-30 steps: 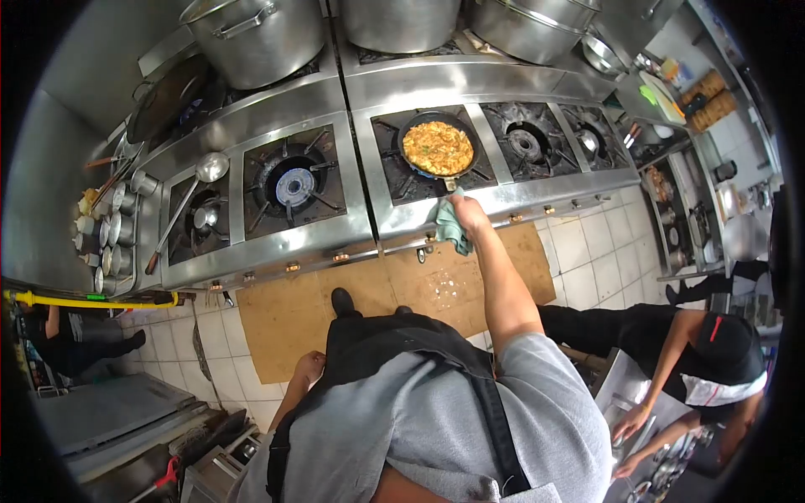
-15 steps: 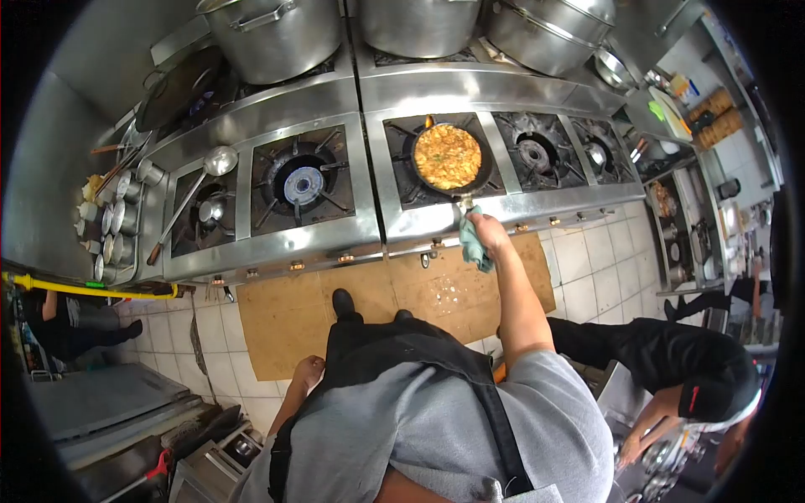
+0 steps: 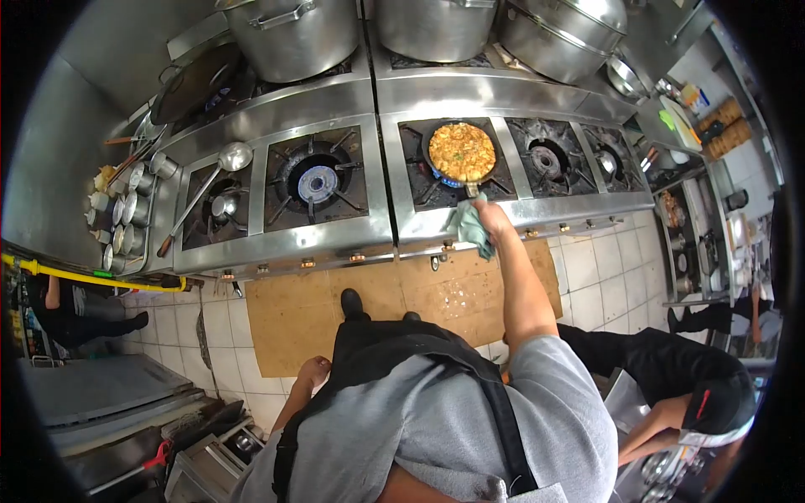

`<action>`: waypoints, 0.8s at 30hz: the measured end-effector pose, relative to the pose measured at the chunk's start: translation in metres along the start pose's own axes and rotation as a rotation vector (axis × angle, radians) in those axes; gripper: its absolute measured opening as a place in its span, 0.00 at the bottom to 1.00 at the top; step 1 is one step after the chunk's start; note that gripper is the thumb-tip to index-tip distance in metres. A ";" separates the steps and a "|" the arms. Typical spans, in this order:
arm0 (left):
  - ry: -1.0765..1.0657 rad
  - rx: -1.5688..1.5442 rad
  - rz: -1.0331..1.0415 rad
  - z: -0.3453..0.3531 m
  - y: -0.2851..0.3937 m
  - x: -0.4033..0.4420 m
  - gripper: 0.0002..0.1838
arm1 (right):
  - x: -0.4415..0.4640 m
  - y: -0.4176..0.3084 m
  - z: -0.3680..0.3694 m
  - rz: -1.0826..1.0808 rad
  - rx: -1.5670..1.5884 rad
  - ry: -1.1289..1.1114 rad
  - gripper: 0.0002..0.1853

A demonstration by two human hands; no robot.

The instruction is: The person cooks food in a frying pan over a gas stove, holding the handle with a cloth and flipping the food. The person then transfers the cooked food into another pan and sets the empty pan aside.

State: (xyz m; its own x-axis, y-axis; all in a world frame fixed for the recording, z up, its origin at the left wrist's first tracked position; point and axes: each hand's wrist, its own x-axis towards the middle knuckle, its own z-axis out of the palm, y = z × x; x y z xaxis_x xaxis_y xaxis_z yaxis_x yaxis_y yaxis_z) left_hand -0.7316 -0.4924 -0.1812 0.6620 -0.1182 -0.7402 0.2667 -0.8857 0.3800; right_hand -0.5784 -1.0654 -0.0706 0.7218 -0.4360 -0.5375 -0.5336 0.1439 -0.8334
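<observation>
A frying pan (image 3: 427, 149) sits over a stove burner (image 3: 423, 195), filled with chunky orange-brown food (image 3: 461, 152) flecked with green. Blue flame shows under the pan's near left edge. My right hand (image 3: 492, 217) is closed around the pan's handle through a folded green cloth (image 3: 471, 228), arm stretched forward. At my left side, low near the apron, hangs my left hand (image 3: 315, 369) with its fingers curled in; whether anything is inside them is hidden.
Left of the pan, another burner (image 3: 319, 183) is lit, and a long ladle (image 3: 236, 156) lies across the stove. Large pots (image 3: 293, 50) stand behind. Metal containers (image 3: 134, 208) fill a left-hand rack. A co-worker (image 3: 671, 377) bends over at my right; other people stand farther off.
The pan has shifted slightly away from me, and blue flame now shows at its near edge instead of orange flame at the far edge. The co-worker at right has bent lower.
</observation>
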 end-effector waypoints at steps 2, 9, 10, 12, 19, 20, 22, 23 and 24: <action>0.012 -0.006 0.013 0.000 0.005 0.001 0.16 | -0.005 0.020 -0.016 -0.091 -0.059 0.024 0.16; 0.029 -0.065 0.019 0.006 0.003 -0.007 0.16 | 0.006 -0.011 0.000 -0.020 0.023 0.076 0.14; 0.019 -0.086 0.004 0.007 0.002 -0.008 0.16 | 0.003 -0.011 -0.002 0.014 0.048 0.045 0.14; 0.018 -0.097 -0.012 0.005 0.011 -0.014 0.17 | 0.002 -0.011 -0.005 0.048 0.075 0.011 0.15; 0.025 -0.055 0.017 0.011 0.009 -0.005 0.16 | -0.012 -0.018 0.005 0.061 0.052 -0.057 0.15; 0.029 -0.055 0.011 0.008 0.008 -0.005 0.16 | -0.010 -0.007 -0.003 0.047 0.093 -0.093 0.15; 0.059 -0.093 0.102 0.009 0.006 0.001 0.16 | -0.027 -0.006 -0.014 0.025 0.058 -0.093 0.15; 0.061 -0.101 0.099 0.010 0.012 0.004 0.16 | -0.036 -0.014 -0.016 0.049 0.078 -0.103 0.15; 0.059 -0.101 0.067 0.011 0.012 0.003 0.16 | -0.043 -0.011 -0.017 0.088 0.104 -0.112 0.15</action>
State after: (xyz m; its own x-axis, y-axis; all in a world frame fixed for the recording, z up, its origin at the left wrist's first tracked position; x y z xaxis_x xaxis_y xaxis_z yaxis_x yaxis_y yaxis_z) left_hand -0.7340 -0.5085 -0.1842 0.7201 -0.1460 -0.6784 0.2878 -0.8267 0.4834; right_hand -0.6116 -1.0631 -0.0361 0.7222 -0.3165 -0.6150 -0.5528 0.2703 -0.7883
